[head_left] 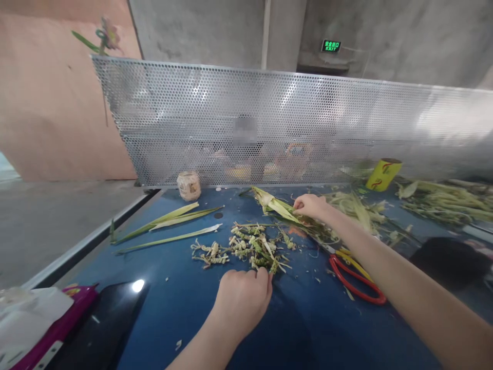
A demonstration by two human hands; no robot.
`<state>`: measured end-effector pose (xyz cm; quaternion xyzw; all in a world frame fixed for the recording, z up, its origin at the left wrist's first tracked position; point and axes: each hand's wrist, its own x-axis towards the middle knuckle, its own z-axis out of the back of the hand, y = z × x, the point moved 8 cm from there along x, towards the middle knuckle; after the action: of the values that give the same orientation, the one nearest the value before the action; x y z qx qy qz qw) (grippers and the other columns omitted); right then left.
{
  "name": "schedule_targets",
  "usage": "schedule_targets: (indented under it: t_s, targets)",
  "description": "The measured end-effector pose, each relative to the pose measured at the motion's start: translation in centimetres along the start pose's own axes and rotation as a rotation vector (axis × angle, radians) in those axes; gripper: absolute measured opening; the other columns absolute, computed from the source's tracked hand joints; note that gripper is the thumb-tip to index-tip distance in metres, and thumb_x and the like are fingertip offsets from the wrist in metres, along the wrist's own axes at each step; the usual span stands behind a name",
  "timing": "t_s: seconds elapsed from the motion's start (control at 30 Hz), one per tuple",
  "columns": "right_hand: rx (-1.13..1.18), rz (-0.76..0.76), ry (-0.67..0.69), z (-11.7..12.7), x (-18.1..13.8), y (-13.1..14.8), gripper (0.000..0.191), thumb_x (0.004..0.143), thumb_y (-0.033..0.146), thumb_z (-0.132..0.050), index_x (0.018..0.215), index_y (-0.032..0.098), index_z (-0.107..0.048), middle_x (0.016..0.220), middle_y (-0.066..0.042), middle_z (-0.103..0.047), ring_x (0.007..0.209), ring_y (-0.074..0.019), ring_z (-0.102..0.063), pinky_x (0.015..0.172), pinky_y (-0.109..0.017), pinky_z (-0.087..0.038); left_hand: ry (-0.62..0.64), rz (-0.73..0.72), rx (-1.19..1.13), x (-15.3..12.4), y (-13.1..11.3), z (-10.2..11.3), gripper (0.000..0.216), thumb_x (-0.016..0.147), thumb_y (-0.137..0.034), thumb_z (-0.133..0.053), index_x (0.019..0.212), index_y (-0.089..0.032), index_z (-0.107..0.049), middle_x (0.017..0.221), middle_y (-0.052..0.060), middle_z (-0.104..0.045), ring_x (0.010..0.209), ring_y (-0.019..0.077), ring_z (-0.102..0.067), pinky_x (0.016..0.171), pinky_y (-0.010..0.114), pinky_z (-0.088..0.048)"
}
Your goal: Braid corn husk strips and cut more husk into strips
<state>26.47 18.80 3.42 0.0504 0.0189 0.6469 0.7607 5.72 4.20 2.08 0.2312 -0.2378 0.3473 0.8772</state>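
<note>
My left hand point(244, 295) is closed, knuckles up, at the near edge of a pile of small knotted figures point(252, 244) twisted from pale green plant strips. Whatever its fingertips pinch is hidden behind them. Farther off, my right hand point(310, 205) reaches across the table with its fingers pinched at a long green husk leaf point(279, 206). More knotted figures point(211, 253) lie just left of the main pile. Under my right forearm rest scissors point(356, 282) with red and yellow handles.
Long leaf strips point(169, 239) lie at the left, near a ball of twine point(188, 186). A yellow can point(383, 174) stands at the back right by loose husks point(447, 203). A perforated metal screen point(215, 123) borders the far side. A dark tablet-like slab point(102, 324) sits front left.
</note>
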Motion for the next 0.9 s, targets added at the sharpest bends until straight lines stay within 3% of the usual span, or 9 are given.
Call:
schedule_targets:
  t_s: [0.1,0.2,0.33,0.43,0.57,0.7,0.9]
  targets:
    - [-0.003,-0.011,0.006,0.6,0.4,0.2,0.022,0.073,0.039,-0.052,0.078,0.026,-0.068,0.09,-0.003,-0.068,0.091,-0.0231,-0.058,0.081,-0.041,-0.035,-0.002,-0.001,0.001,0.1,0.0,0.0,0.022,0.077,-0.021,-0.048,0.056,-0.019,-0.055,0.038,-0.001,-0.053,0.03,0.0212,-0.051,0.03,0.03,-0.036]
    - [-0.04,-0.008,0.034,0.0,1.0,1.1,0.024,0.067,0.044,-0.058,0.07,0.022,-0.068,0.083,-0.005,-0.068,0.088,-0.0257,-0.058,0.086,-0.048,-0.029,0.002,-0.009,0.006,0.2,0.0,-0.1,0.023,0.077,-0.021,-0.048,0.055,-0.019,-0.055,0.038,-0.001,-0.054,0.03,0.0218,-0.052,0.03,0.03,-0.037]
    - [-0.086,-0.001,0.055,-1.6,1.7,2.2,0.01,0.054,0.025,-0.071,0.056,0.017,-0.065,0.075,-0.007,-0.067,0.084,-0.0269,-0.059,0.089,-0.052,-0.02,-0.022,-0.007,0.013,0.2,0.2,0.0,0.023,0.076,-0.021,-0.049,0.055,-0.019,-0.054,0.038,-0.001,-0.054,0.03,0.0215,-0.051,0.03,0.03,-0.036]
    - [-0.049,-0.035,0.046,-2.0,2.0,1.7,0.003,0.056,0.014,-0.065,0.054,0.016,-0.064,0.073,-0.007,-0.067,0.082,-0.0257,-0.06,0.088,-0.052,-0.021,-0.038,0.004,0.019,0.1,0.3,0.1,0.024,0.077,-0.021,-0.049,0.054,-0.019,-0.054,0.037,-0.001,-0.053,0.03,0.0209,-0.051,0.03,0.029,-0.035]
    - [0.113,-0.076,0.003,-0.6,2.3,-0.5,0.009,0.063,0.022,-0.06,0.066,0.019,-0.069,0.077,-0.005,-0.068,0.084,-0.0232,-0.059,0.081,-0.042,-0.034,-0.014,-0.007,0.011,0.1,0.2,0.0,0.025,0.078,-0.022,-0.047,0.054,-0.019,-0.054,0.037,-0.001,-0.052,0.03,0.0201,-0.051,0.031,0.028,-0.034]
    - [0.342,-0.02,-0.032,1.2,2.3,-2.0,0.031,0.064,0.042,-0.062,0.077,0.016,-0.07,0.072,-0.004,-0.068,0.073,-0.0178,-0.059,0.066,-0.026,-0.041,0.045,0.006,-0.008,0.1,0.3,-0.5,0.028,0.081,-0.023,-0.043,0.056,-0.019,-0.055,0.039,0.0,-0.054,0.032,0.0204,-0.052,0.032,0.028,-0.034]
    - [0.571,0.048,-0.079,2.4,1.7,-2.8,0.039,0.063,0.049,-0.059,0.079,0.015,-0.069,0.077,-0.006,-0.068,0.073,-0.0174,-0.059,0.066,-0.025,-0.042,0.212,0.035,-0.044,0.2,0.7,-1.8,0.034,0.085,-0.024,-0.032,0.063,-0.018,-0.058,0.045,0.003,-0.058,0.039,0.0225,-0.057,0.036,0.029,-0.038]
